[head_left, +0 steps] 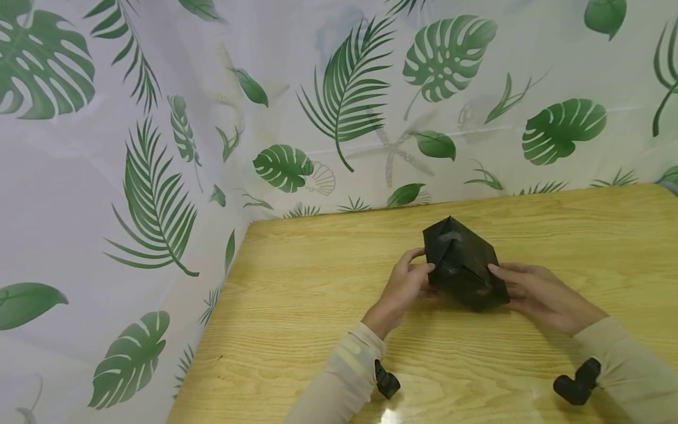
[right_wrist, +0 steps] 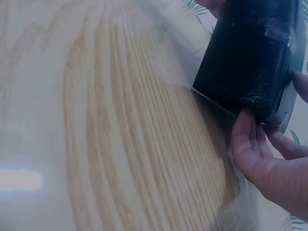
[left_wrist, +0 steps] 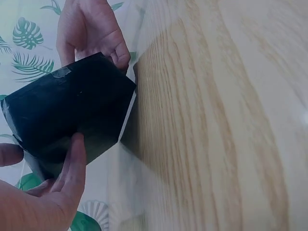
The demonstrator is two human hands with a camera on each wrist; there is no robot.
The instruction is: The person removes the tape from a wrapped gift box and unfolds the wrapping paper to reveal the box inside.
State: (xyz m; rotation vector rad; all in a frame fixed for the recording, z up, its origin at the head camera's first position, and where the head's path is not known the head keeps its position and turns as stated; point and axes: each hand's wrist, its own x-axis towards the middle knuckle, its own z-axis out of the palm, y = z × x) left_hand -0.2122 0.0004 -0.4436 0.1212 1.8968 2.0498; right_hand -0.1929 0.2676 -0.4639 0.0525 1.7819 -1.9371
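Both hands hold a black wrapped package point(head_left: 463, 268) over the wooden table, tilted, with a folded, pointed end facing up and back. My left hand point(head_left: 402, 285) grips its left side, thumb on the near face and fingers behind and below. At the opposite end, my right hand point(head_left: 542, 294) pinches the lower right corner between thumb and fingers. In the left wrist view the package point(left_wrist: 72, 108) shows a flat dark face with a strip of clear tape point(left_wrist: 61, 72) near one edge. Scuffed, creased wrapping shows on the package point(right_wrist: 250, 62) in the right wrist view.
The wood-grain table point(head_left: 296, 318) reaches back to a pale curtain point(head_left: 212, 53) printed with green leaves, which also runs along the left side. A black wrist device point(head_left: 386, 380) sits at the left sleeve and another point(head_left: 577, 383) at the right.
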